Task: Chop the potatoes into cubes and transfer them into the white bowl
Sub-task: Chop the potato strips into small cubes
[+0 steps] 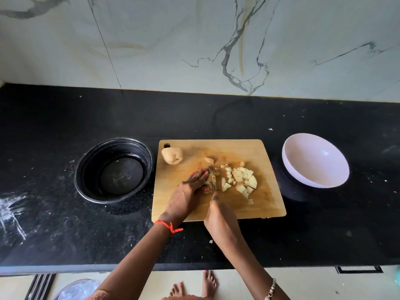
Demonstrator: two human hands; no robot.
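A wooden cutting board [255, 204] lies on the black counter. My left hand [188, 191] presses down on potato slices [211, 180] at the board's middle. My right hand [220, 215] grips a knife [213, 182] whose blade stands in those slices, just right of my left fingertips. A pile of potato cubes [240, 180] lies to the right of the blade. One whole potato [172, 158] rests at the board's far left corner, and a small potato piece [209, 160] lies beside it. The white bowl [313, 161] stands to the right of the board with nothing in it.
A black round container [113, 169] stands left of the board. The counter [216, 118] runs back to a marble wall. White powder marks streak the counter's left part. My bare feet and the floor show below the counter's front edge.
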